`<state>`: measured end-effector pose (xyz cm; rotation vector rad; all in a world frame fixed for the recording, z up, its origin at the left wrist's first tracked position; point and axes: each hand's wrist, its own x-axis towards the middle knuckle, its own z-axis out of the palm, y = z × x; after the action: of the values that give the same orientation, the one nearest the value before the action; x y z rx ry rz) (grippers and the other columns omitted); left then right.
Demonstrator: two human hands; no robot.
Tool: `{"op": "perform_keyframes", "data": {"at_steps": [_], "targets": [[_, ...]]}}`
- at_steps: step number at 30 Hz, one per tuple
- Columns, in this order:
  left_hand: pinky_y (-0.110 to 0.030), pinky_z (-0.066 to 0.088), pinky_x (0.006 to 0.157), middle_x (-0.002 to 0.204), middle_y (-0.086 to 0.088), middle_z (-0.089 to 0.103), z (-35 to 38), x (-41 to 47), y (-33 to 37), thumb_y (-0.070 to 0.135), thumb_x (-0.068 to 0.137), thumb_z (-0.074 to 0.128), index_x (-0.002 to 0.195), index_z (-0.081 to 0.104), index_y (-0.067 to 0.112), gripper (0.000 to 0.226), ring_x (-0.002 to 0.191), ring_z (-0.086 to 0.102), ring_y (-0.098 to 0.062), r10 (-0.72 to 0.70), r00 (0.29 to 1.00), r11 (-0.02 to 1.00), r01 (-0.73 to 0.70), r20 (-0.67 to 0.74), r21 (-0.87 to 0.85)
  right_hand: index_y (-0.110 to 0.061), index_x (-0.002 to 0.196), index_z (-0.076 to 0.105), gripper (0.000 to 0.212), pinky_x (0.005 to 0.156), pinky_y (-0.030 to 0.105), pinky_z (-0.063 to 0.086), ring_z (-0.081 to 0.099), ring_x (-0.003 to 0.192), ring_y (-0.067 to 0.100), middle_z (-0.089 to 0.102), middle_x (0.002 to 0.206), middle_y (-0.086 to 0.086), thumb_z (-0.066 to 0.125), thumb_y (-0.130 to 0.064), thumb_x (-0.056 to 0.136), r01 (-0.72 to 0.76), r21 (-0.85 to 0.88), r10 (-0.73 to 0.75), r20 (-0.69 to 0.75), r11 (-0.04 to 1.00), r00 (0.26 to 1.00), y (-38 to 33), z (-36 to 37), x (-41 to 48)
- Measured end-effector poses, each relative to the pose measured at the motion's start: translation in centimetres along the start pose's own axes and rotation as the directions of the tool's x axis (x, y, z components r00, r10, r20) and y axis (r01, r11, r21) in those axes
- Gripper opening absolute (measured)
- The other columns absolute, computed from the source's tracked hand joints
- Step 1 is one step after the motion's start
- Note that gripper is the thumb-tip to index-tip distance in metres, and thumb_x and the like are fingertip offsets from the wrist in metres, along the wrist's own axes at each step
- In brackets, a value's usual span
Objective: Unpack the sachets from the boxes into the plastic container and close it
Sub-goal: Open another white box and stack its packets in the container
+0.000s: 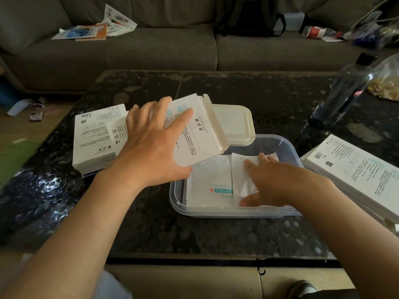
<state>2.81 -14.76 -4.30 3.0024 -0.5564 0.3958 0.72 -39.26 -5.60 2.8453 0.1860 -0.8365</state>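
Observation:
A clear plastic container (pixel 287 147) stands on the dark table, with white sachets (pixel 210 180) lying flat inside. My left hand (pixel 151 143) grips an opened white box (pixel 194 134), tilted above the container's left rim with its flap end toward the far side. My right hand (pixel 274 182) reaches into the container, its straight fingers pressing on the top sachet (pixel 238 169). The container's white lid (pixel 235 124) lies just behind it. Two more white boxes (pixel 97 137) are stacked at the left, partly hidden by my left hand.
More flat white boxes (pixel 354 171) are stacked at the table's right edge. A dark plastic bottle (pixel 343 91) and a bag of food (pixel 386 80) stand at the far right. Behind the table a grey sofa (pixel 151 50) holds papers and a backpack.

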Motion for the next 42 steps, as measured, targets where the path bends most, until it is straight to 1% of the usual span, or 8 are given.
{"op": "perform_keyframes", "data": {"at_steps": [7, 12, 15, 31, 35, 37, 39, 42], "targets": [[-0.065, 0.011, 0.118, 0.156, -0.012, 0.019, -0.1, 0.0, 0.0, 0.067, 0.055, 0.067, 0.152, 0.027, 0.029, 0.112, 0.143, 0.019, -0.039, 0.003, 1.000, 1.000, -0.003, 0.001, 0.001, -0.027, 0.159, 0.008, 0.109, 0.116, 0.046, 0.035, 0.028, 0.150, 0.031, 0.011, 0.168, 0.007, 0.065, -0.071, 0.078, 0.022, 0.015, -0.022, -0.020, 1.000, 1.000, 0.4, 0.2, 0.4], [-0.064, 0.010, 0.119, 0.157, -0.012, 0.019, -0.1, 0.0, 0.0, 0.067, 0.054, 0.067, 0.153, 0.028, 0.028, 0.113, 0.143, 0.018, -0.039, 0.005, 1.000, 1.000, -0.005, 0.002, 0.001, -0.033, 0.159, 0.005, 0.108, 0.118, 0.050, 0.029, 0.019, 0.153, 0.028, 0.012, 0.168, -0.001, 0.066, -0.071, 0.079, 0.131, -0.015, -0.132, -0.108, 0.991, 0.985, 0.5, 0.1, 0.1], [-0.065, 0.011, 0.118, 0.157, -0.013, 0.020, -0.1, 0.0, 0.1, 0.067, 0.055, 0.067, 0.152, 0.028, 0.028, 0.112, 0.143, 0.019, -0.039, 0.008, 1.000, 1.000, -0.008, 0.001, 0.001, -0.038, 0.158, -0.002, 0.102, 0.121, 0.047, 0.022, 0.006, 0.156, 0.025, 0.000, 0.169, -0.006, 0.063, -0.065, 0.085, 0.203, 0.009, -0.201, -0.072, 0.979, 0.977, 0.6, 0.2, 0.2], [-0.064, 0.010, 0.119, 0.157, -0.010, 0.017, -0.2, 0.0, 0.0, 0.068, 0.055, 0.067, 0.153, 0.026, 0.030, 0.113, 0.144, 0.017, -0.037, 0.009, 1.000, 1.000, -0.009, 0.009, 0.000, -0.038, 0.158, -0.005, 0.104, 0.121, 0.049, 0.022, 0.004, 0.156, 0.026, -0.003, 0.169, -0.003, 0.059, -0.071, 0.083, 0.139, 0.007, -0.138, -0.041, 0.990, 0.990, 0.9, 0.7, 1.0], [-0.064, 0.010, 0.119, 0.157, -0.011, 0.018, -0.2, 0.0, 0.0, 0.068, 0.055, 0.068, 0.153, 0.027, 0.030, 0.113, 0.144, 0.017, -0.037, 0.019, 1.000, 1.000, -0.019, 0.012, -0.001, -0.039, 0.158, 0.012, 0.092, 0.119, 0.046, 0.028, 0.022, 0.152, 0.025, 0.017, 0.167, -0.005, 0.061, -0.067, 0.085, 0.127, 0.119, -0.120, -0.064, 0.985, 0.991, 0.8, -0.8, -0.6], [-0.065, 0.011, 0.119, 0.157, -0.011, 0.019, -0.2, 0.1, 0.1, 0.067, 0.055, 0.068, 0.152, 0.027, 0.030, 0.112, 0.144, 0.018, -0.038, 0.030, 0.999, 1.000, -0.030, 0.010, -0.004, -0.037, 0.148, 0.040, 0.063, 0.111, 0.040, 0.043, 0.049, 0.135, 0.018, 0.047, 0.151, -0.007, 0.063, -0.054, 0.091, 0.183, 0.248, -0.132, -0.208, 0.951, 0.969, 1.0, -2.7, -2.0], [-0.065, 0.012, 0.118, 0.157, -0.012, 0.020, -0.3, 0.1, 0.3, 0.067, 0.055, 0.069, 0.152, 0.029, 0.030, 0.111, 0.144, 0.020, -0.039, 0.059, 0.998, 0.998, -0.060, -0.009, -0.009, -0.031, 0.122, 0.062, 0.028, 0.093, 0.031, 0.056, 0.067, 0.106, 0.010, 0.068, 0.116, -0.010, 0.065, -0.035, 0.095, 0.306, 0.429, -0.107, -0.427, 0.850, 0.898, 1.0, -4.4, -3.1], [-0.066, 0.013, 0.118, 0.157, -0.014, 0.023, -0.3, 0.0, 1.0, 0.065, 0.055, 0.073, 0.151, 0.031, 0.028, 0.111, 0.144, 0.023, -0.040, 0.130, 0.989, 0.991, -0.132, -0.069, -0.024, -0.022, 0.102, 0.068, 0.009, 0.069, 0.022, 0.061, 0.074, 0.083, 0.007, 0.073, 0.093, -0.009, 0.066, -0.017, 0.095, 0.466, 0.722, 0.023, -0.553, 0.511, 0.833, 0.2, -5.3, -3.7]]}}
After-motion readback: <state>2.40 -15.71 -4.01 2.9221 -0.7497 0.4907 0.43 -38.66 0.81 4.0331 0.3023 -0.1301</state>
